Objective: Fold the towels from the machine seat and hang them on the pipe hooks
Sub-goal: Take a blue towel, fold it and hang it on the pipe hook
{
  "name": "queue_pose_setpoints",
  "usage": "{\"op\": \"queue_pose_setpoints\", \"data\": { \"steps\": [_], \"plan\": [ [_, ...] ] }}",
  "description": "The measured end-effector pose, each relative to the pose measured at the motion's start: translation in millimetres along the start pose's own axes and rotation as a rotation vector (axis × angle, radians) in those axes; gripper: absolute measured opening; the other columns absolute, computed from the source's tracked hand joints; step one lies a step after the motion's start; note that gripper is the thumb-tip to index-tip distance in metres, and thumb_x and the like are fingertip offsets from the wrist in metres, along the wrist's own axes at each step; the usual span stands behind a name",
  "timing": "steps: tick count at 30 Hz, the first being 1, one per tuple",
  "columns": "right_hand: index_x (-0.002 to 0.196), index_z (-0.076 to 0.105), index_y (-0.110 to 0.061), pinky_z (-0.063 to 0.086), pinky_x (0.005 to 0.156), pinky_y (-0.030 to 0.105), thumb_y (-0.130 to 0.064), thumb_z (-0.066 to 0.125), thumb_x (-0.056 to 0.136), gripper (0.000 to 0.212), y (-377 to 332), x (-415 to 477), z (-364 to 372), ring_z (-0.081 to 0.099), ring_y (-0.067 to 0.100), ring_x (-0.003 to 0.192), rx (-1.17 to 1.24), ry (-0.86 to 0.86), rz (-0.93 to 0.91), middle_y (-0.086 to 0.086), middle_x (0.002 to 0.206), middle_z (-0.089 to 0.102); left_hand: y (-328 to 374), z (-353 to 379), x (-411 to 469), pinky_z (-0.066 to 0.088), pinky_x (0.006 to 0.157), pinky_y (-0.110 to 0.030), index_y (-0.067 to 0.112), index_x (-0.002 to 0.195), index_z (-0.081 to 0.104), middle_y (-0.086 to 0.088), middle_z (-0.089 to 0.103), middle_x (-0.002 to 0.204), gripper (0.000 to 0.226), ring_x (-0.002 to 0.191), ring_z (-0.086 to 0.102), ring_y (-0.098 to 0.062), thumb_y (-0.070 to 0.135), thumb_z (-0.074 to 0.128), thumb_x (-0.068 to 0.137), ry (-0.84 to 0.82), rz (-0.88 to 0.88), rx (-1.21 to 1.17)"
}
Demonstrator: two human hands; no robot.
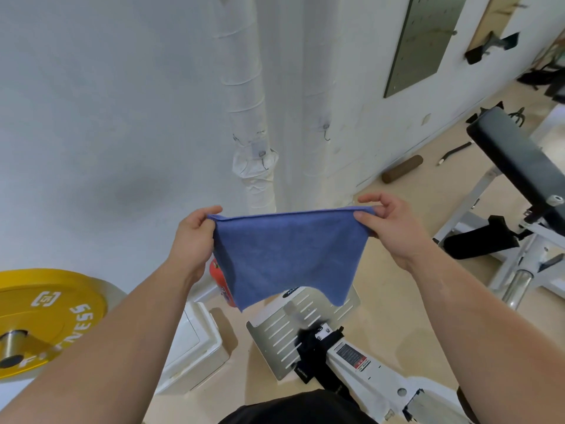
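I have the blue towel (287, 255) stretched between both hands at chest height. My left hand (191, 240) is closed on its left top corner, thumb over the hem; my right hand (388, 226) pinches the right top corner between thumb and fingers. The cloth hangs slack below the grips. Beyond them, past the top hem, stands the wrapped pipe (247, 117) with a hook (263, 157).

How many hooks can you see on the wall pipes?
2: one hook on the wrapped pipe, another hook on the wider column to its right. Others may be hidden.
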State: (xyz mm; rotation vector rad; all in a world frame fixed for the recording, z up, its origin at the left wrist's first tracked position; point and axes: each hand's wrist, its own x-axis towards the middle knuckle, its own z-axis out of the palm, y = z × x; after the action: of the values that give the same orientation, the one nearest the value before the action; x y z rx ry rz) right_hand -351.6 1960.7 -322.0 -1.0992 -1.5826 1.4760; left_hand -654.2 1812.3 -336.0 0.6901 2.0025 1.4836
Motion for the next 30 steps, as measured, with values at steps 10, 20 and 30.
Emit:
{"op": "queue_pose_setpoints", "data": {
  "steps": [10, 20, 30],
  "plan": [
    [0.084, 0.071, -0.012, 0.054, 0.061, 0.021, -0.014, 0.068, 0.095, 0.011, 6.4, -1.8, -6.9, 0.062, 0.008, 0.065, 0.058, 0.13, 0.177, 0.002, 0.075, 0.068, 0.3, 1.5, 6.4, 0.051, 0.075, -0.044, 0.003, 0.091, 0.071, -0.017, 0.067, 0.084, 0.027, 0.08, 0.058, -0.029, 0.004, 0.044, 0.092, -0.065, -0.078, -0.042],
    [0.098, 0.067, -0.009, 0.059, 0.062, 0.025, -0.001, 0.056, 0.097, 0.014, -4.6, -21.6, 48.2, 0.068, 0.011, 0.065, 0.174, 0.022, 0.204, 0.01, 0.082, 0.066, 20.7, 35.5, -31.0, 0.044, 0.06, -0.032, 0.006, 0.086, 0.076, -0.015, 0.064, 0.076, 0.03, 0.068, 0.053, -0.021, 0.001, 0.046, 0.087, -0.089, -0.125, -0.093],
    [0.106, 0.075, -0.007, 0.057, 0.075, 0.017, 0.015, 0.049, 0.086, 0.039, -18.0, -46.7, 97.5, 0.073, 0.012, 0.08, 0.157, -0.194, 0.149, 0.012, 0.092, 0.078, 28.3, 60.3, -80.8, 0.047, 0.057, -0.026, 0.013, 0.094, 0.075, -0.002, 0.07, 0.069, 0.016, 0.061, 0.057, -0.012, 0.015, 0.06, 0.097, -0.289, 0.03, -0.057]
  ]
}}
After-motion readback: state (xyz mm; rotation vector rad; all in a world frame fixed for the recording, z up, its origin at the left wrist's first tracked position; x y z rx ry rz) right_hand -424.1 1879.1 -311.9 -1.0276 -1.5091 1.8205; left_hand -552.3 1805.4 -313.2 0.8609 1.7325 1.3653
